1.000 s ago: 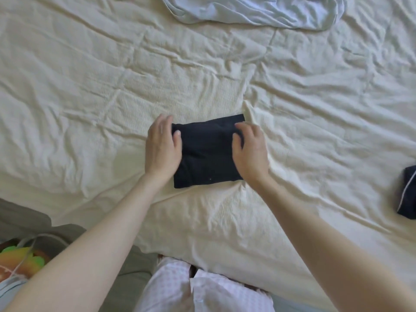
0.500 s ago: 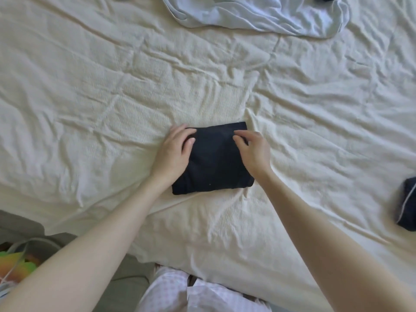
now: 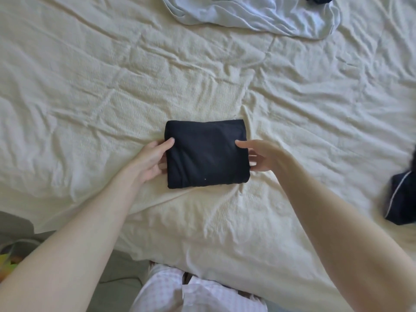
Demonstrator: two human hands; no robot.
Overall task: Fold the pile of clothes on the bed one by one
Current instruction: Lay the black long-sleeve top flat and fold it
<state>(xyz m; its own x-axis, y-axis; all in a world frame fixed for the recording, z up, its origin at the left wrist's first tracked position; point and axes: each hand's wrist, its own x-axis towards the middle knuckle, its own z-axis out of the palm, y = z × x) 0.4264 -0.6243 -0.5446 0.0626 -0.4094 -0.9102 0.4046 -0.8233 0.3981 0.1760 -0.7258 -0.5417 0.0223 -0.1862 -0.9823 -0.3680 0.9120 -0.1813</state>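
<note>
your left hand [image 3: 151, 159] grips the left edge of the folded black garment [image 3: 206, 154], thumb on top, fingers tucked under. your right hand [image 3: 262, 155] pinches its right edge the same way. both forearms reach in from below. garment lies mid-bed [image 3: 90, 86] on the cream sheet; pale blue garment [image 3: 258, 14] lies unfolded at the far edge.
</note>
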